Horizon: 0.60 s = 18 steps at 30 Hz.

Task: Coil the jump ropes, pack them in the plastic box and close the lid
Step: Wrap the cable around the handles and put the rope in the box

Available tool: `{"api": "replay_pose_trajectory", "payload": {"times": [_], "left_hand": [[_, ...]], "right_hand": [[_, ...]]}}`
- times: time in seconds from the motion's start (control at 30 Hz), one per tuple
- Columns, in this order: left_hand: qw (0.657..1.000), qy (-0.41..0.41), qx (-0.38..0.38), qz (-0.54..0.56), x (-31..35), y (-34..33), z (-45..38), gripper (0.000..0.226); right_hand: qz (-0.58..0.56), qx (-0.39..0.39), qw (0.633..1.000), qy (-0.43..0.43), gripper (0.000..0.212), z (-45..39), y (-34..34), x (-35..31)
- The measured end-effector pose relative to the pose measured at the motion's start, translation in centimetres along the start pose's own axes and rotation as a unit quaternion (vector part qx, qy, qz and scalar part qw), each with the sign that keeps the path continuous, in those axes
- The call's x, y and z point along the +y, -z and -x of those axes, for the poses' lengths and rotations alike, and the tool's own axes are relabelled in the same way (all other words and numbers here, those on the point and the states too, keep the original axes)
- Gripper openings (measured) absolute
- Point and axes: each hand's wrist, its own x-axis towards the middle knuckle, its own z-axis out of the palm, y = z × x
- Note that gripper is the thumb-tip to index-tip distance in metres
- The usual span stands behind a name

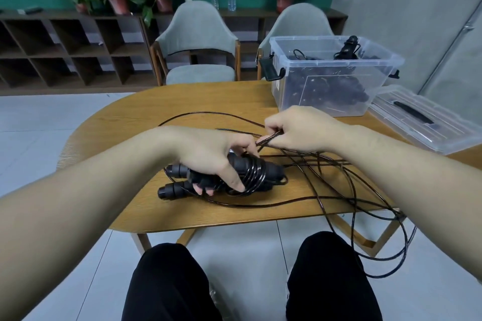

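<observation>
You sit at an oval wooden desk [125,122] in a room with a green wall, potted plants and two grey chairs beyond it. Near the desk's front edge your left hand [208,154] clamps the two black handles [177,180] together, thumb pressed on the turns of rope [323,206] already wound round them. Your right hand [300,130] pinches a doubled strand just behind the handles. The loose rope sprawls across the desk's right side and hangs off the front right edge toward the floor.

The rope looks thin, glossy and springy, so I expect the turns to slip or unwind if your thumb lifts. Hold the handles, not the cord; they are the stiff, heavier part. Feed short lengths under light tension so the hanging loops do not tangle.

The box [331,78] stands open at the far right corner with other ropes inside, its lid [427,125] lying beside it at the right edge.
</observation>
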Motion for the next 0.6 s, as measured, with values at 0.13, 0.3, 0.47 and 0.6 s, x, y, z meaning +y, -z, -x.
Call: {"api": "replay_pose_trajectory", "payload": {"times": [0.13,0.3,0.47,0.6], "left_hand": [[0.983,0.030,0.118,-0.140,-0.7,-1.0,-1.2,0.052],[0.969,0.010,0.246,0.004,-1.9,-1.5,-2.5,0.061],[0.920,-0.040,0.317,0.225,-2.5,-1.6,-3.0,0.077],[0.846,-0.076,0.253,0.463,-1.9,-2.6,-3.1,0.052]], "right_hand": [[-0.035,0.004,0.999,-0.034,0.031,0.2,0.8,-0.4],[-0.144,0.029,0.988,-0.052,0.026,1.0,0.8,-1.3],[-0.197,0.023,0.978,-0.069,0.029,2.7,-1.2,-2.5],[-0.228,0.054,0.969,-0.074,0.030,3.8,-2.9,-2.8]]}}
